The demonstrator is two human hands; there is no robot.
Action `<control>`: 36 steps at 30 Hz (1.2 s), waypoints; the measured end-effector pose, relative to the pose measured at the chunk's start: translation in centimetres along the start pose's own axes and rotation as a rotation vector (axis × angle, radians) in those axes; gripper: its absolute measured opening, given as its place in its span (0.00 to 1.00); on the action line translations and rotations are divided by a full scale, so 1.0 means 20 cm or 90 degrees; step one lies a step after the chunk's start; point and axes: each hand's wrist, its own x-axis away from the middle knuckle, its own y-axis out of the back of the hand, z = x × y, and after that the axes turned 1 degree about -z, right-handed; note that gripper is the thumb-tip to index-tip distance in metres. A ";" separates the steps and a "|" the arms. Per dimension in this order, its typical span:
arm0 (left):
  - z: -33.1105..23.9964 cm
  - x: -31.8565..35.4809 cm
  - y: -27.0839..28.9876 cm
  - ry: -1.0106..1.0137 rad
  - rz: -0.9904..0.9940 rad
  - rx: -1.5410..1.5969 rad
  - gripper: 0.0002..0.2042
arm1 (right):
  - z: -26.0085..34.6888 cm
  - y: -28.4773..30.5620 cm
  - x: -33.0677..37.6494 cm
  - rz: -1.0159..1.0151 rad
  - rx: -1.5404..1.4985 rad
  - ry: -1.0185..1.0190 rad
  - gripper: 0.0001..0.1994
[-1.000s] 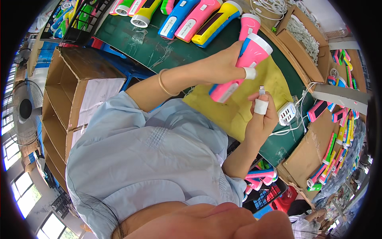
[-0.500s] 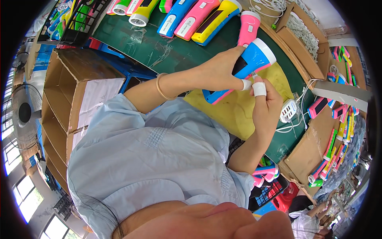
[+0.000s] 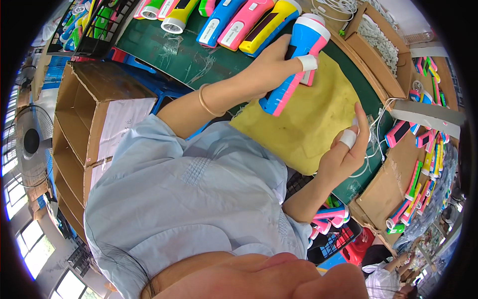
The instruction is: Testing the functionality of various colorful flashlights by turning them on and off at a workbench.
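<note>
My left hand (image 3: 271, 67) is wrapped round a blue-and-pink flashlight (image 3: 304, 39) with a white rim. Its head points away from me, and its tail reaches over a yellow cloth (image 3: 318, 119). White tape covers the thumb. Partly hidden under this flashlight lies a pink one (image 3: 308, 78). At the cloth's right edge, my right hand (image 3: 342, 152) has its index finger stretched and its thumb apart from it, with white tape on a digit. It covers most of the white charger; a small white bit by the fingers is too unclear to name.
Blue, pink and yellow flashlights (image 3: 241, 25) line the green table's (image 3: 191, 65) far side. A cardboard box of white cables (image 3: 378, 47) stands far right, and white cords (image 3: 379, 119) run along the right edge. Cardboard compartments (image 3: 74, 119) stand at left.
My right hand has left the flashlight and moved right and nearer, over the charger. My left hand has shifted the flashlight away from me and turned it, baring more cloth.
</note>
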 end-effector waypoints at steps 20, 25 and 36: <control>0.09 -0.07 -0.14 -0.048 0.042 0.108 0.32 | -0.13 -0.18 0.03 0.286 -0.300 -0.235 0.20; -0.06 -0.10 -0.12 -0.002 0.094 0.286 0.35 | -0.13 -0.16 0.02 0.410 -0.504 -0.368 0.20; 0.07 -0.04 -0.15 0.036 -0.004 0.380 0.33 | -0.09 -0.13 0.04 0.252 -0.319 -0.243 0.19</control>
